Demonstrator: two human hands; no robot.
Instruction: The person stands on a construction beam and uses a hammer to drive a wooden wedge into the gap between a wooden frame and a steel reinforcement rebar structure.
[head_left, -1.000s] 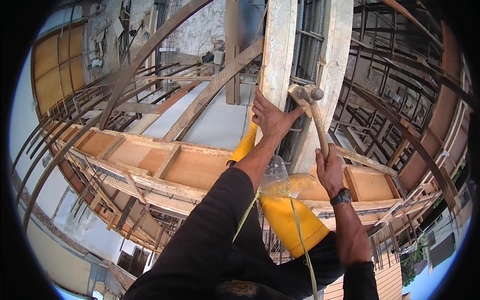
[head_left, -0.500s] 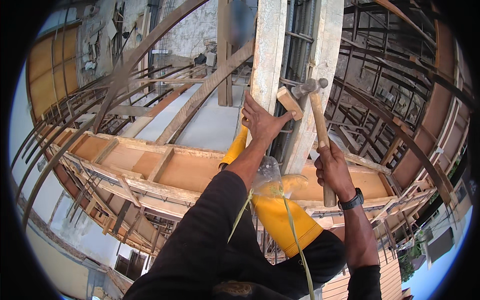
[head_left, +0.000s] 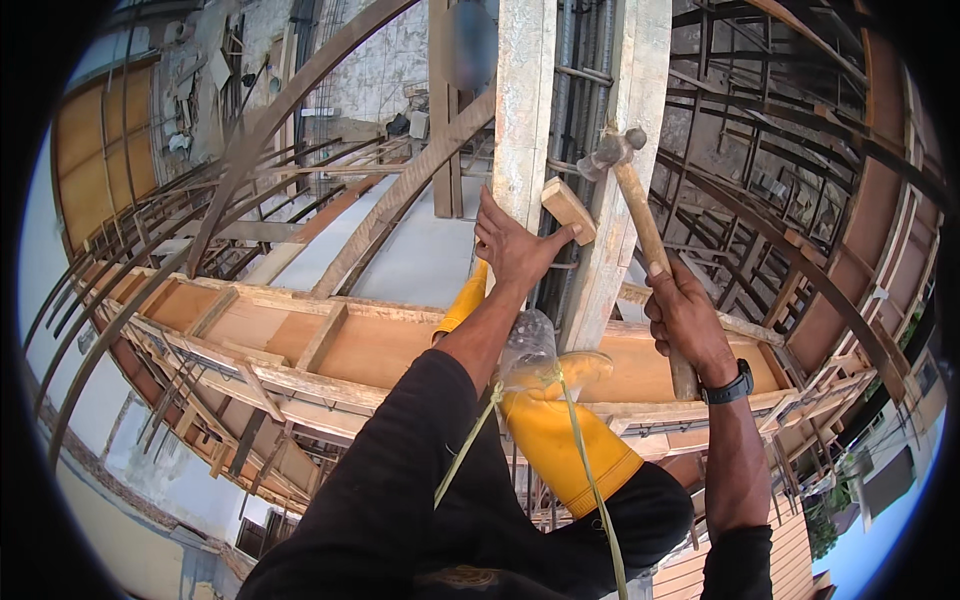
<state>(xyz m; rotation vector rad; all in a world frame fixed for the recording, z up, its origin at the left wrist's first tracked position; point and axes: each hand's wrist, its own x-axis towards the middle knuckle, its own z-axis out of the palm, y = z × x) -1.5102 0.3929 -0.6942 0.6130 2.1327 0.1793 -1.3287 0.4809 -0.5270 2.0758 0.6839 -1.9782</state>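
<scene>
My right hand is closed around the wooden handle of a hammer. The hammer's metal head is raised just beyond a short wooden block, apart from it. That block sits tilted across the gap between two long, pale, weathered boards. My left hand is spread against the left board, its fingers along the outer side. Its thumb reaches across to the lower end of the block and appears to touch it. Steel reinforcing bars run in the gap under the block.
My yellow boots straddle the boards near a wooden formwork trough. A clear plastic bag hangs from a green strap between my legs. Slanting timber props stand at left, and dark poles criss-cross below at right.
The hammer head has lifted away from the block, and my right hand has shifted right and slightly up. My left hand keeps its place by the block. The view has moved a little.
</scene>
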